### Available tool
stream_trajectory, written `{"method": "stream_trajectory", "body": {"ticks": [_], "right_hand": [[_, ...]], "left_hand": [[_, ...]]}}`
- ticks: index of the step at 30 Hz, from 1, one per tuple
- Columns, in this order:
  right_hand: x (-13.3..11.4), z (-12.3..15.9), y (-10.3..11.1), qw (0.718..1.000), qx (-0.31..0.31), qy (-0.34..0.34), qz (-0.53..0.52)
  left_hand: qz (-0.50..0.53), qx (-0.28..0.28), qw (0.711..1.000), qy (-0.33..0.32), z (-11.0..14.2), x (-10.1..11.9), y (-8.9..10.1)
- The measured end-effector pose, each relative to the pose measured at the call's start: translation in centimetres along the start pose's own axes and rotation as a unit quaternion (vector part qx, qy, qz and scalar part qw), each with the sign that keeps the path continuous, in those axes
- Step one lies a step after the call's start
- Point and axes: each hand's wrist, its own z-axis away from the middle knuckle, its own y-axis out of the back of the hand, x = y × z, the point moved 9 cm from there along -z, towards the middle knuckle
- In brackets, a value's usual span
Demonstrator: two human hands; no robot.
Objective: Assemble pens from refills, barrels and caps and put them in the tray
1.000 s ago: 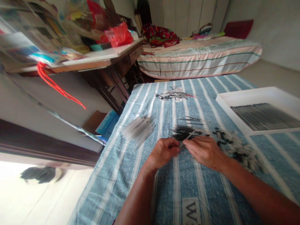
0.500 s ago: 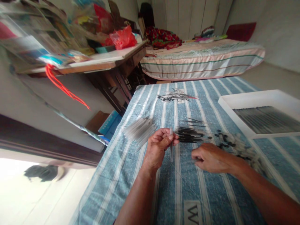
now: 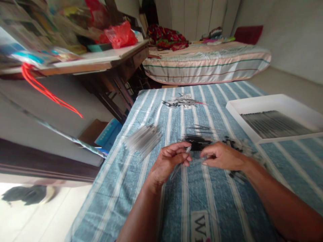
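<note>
My left hand (image 3: 174, 158) is closed on a translucent pen barrel (image 3: 175, 172), pinched between thumb and fingers and tilted. Just right of it, my right hand (image 3: 222, 156) has its fingers curled together; what they hold, if anything, is too small and blurred to name. Beyond both hands lies a pile of thin black pen refills (image 3: 196, 142). A fanned stack of clear barrels (image 3: 143, 140) rests to the left. Black and whitish caps or small fittings (image 3: 238, 145) are heaped past my right wrist, partly hidden by the arm.
A white box (image 3: 242, 124) with rows of dark pens (image 3: 275, 124) stands at the right. Mixed loose pieces (image 3: 184, 102) lie near the far end of the striped cloth (image 3: 118, 198). A cluttered desk (image 3: 101, 65) is at left, a bed (image 3: 207, 65) beyond.
The barrel in my left hand has tipped from upright to slanted. My right hand has moved up and closer to the left hand. The whole view has shifted slightly.
</note>
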Motion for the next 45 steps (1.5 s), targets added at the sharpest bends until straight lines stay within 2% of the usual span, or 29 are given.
{"method": "stream_trajectory", "body": {"ticks": [6, 10, 13, 16, 20, 23, 26, 30, 37, 45], "right_hand": [[1.6, 2.1, 1.9, 0.986, -0.024, -0.072, 0.148], [3.0, 3.9, 1.7, 0.960, -0.033, -0.121, 0.252], [3.5, 4.3, 1.3, 0.953, -0.018, -0.128, 0.273], [2.8, 4.0, 1.2, 0.970, 0.001, -0.091, 0.225], [0.7, 3.4, 1.2, 0.999, 0.036, -0.030, -0.001], [0.2, 3.1, 0.9, 0.981, 0.076, -0.025, -0.177], [0.6, 2.8, 0.3, 0.956, 0.103, -0.028, -0.272], [1.2, 2.6, 0.4, 0.951, 0.132, -0.007, -0.278], [-0.8, 2.8, 1.6, 0.967, 0.152, 0.092, -0.181], [-1.3, 2.8, 1.3, 0.970, 0.149, 0.107, -0.157]], "left_hand": [[-0.025, -0.004, 1.000, 0.013, 0.0, -0.2, -0.2], [-0.036, -0.012, 0.999, 0.026, 0.0, -0.7, -0.5], [-0.043, -0.021, 0.998, 0.036, 0.0, -1.0, -0.7], [-0.045, -0.039, 0.997, 0.054, 0.1, -1.6, -1.0], [-0.044, -0.076, 0.993, 0.080, 0.3, -2.6, -1.8], [-0.031, -0.104, 0.990, 0.096, 0.5, -3.0, -2.5], [-0.021, -0.119, 0.987, 0.105, 0.6, -3.1, -3.1], [-0.025, -0.125, 0.985, 0.115, 0.7, -3.2, -3.5], [-0.025, -0.125, 0.985, 0.120, 0.7, -3.3, -3.5], [-0.030, -0.117, 0.983, 0.135, 0.7, -3.9, -3.3]]}}
